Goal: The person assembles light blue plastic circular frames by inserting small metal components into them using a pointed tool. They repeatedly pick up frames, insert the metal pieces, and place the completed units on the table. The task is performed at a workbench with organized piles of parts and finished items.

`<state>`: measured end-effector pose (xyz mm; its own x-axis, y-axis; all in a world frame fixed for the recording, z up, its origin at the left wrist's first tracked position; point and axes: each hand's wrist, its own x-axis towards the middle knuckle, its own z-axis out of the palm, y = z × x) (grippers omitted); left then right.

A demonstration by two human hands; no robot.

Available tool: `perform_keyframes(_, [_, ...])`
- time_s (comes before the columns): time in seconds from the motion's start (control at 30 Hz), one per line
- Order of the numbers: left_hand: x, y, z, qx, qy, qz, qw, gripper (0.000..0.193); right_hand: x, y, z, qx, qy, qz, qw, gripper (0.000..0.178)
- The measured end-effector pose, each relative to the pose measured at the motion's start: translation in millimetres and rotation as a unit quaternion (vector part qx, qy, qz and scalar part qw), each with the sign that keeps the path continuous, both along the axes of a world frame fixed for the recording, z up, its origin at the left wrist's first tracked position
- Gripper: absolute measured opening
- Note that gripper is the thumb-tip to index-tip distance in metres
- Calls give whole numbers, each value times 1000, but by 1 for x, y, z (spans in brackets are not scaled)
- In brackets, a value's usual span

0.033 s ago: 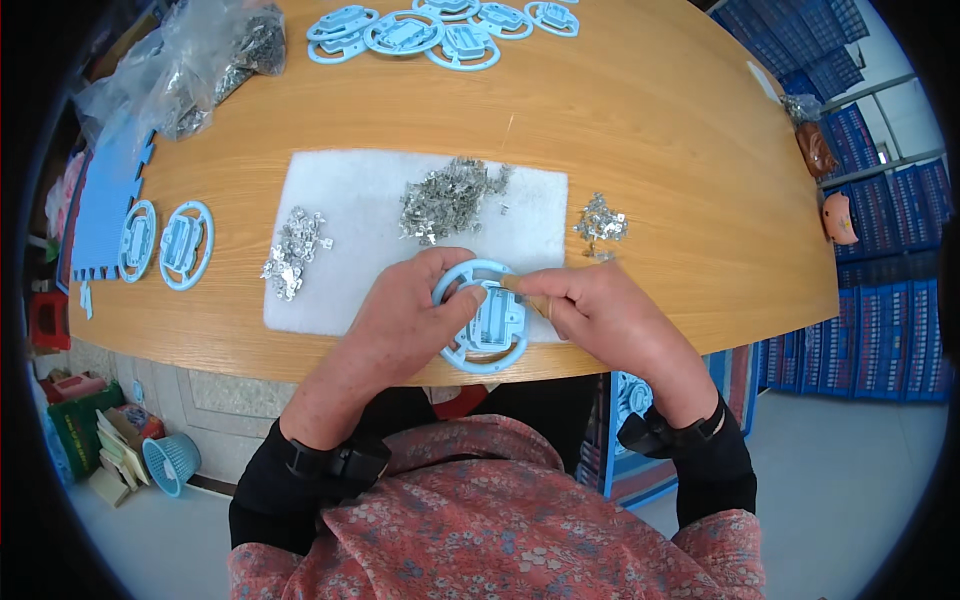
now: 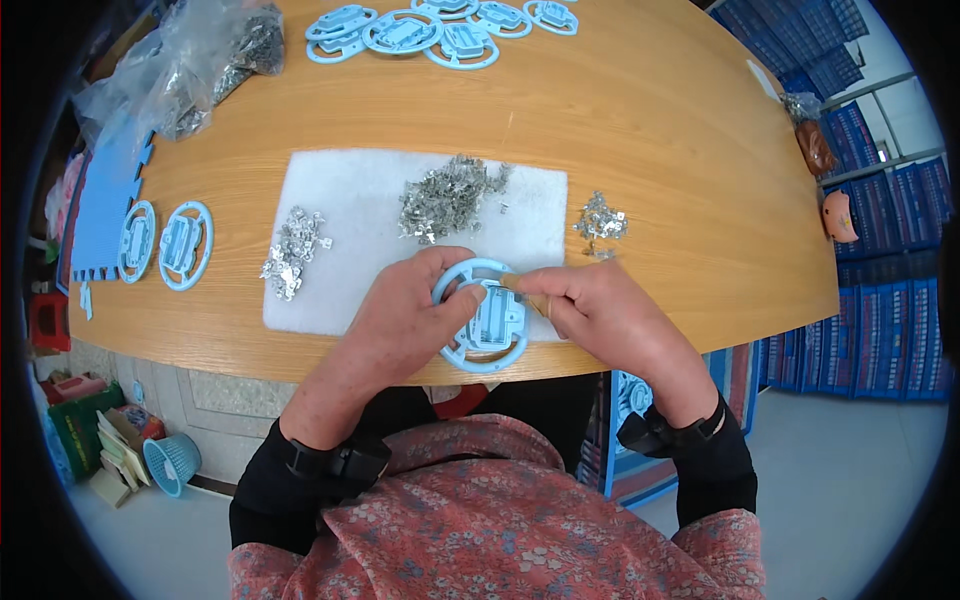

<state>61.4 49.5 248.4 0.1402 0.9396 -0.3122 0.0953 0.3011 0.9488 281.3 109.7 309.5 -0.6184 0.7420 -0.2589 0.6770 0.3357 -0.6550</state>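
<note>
A light-blue plastic steering-wheel part [image 2: 493, 322] with a rectangular compartment in its middle is held at the table's near edge, over the front of a white pad [image 2: 345, 185]. My left hand [image 2: 412, 305] grips its left side, thumb pressed near the compartment. In my right hand [image 2: 600, 308] is a short tan stick-like tool [image 2: 540, 303], its tip against the upper right of the compartment; what lies under the tip is too small to tell. Small metal clips form a big pile [image 2: 445, 200] and a smaller left pile [image 2: 293, 250] on the pad.
Another clip pile [image 2: 601, 218] lies right of the pad. Two steering-wheel parts, one here [image 2: 186, 246], rest at the left by a blue foam mat [image 2: 108, 205]. Several more [image 2: 403, 33] are at the far edge, near plastic bags [image 2: 190, 75]. Blue stacks [image 2: 880, 340] stand at the right.
</note>
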Motion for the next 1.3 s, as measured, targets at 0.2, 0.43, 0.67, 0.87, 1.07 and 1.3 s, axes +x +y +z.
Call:
perform_keyframes(0.2, [0, -1, -10, 17, 25, 6, 1000, 39, -3, 0, 3, 35, -24, 19, 999, 22])
perform_keyframes(0.43, [1, 2, -6, 18, 16, 7, 1000, 39, 8, -4, 3, -40, 7, -50, 998, 24])
perform_keyframes(0.67, [2, -1, 1, -9, 6, 8, 1000, 37, 7, -8, -2, 22, 2, -14, 1000, 21])
perform_keyframes(0.87, [0, -2, -5, 8, 19, 5, 1000, 37, 2, -12, -6, 168, -102, 62, 979, 25])
perform_keyframes(1.07, [-4, -2, 5, -21, -36, 23, 999, 38, 9, -15, 10, -31, 18, -137, 990, 22])
perform_keyframes(1.3, [2, -15, 23, -18, -139, 5, 990, 39, 17, -42, -32, -257, 294, -220, 894, 28])
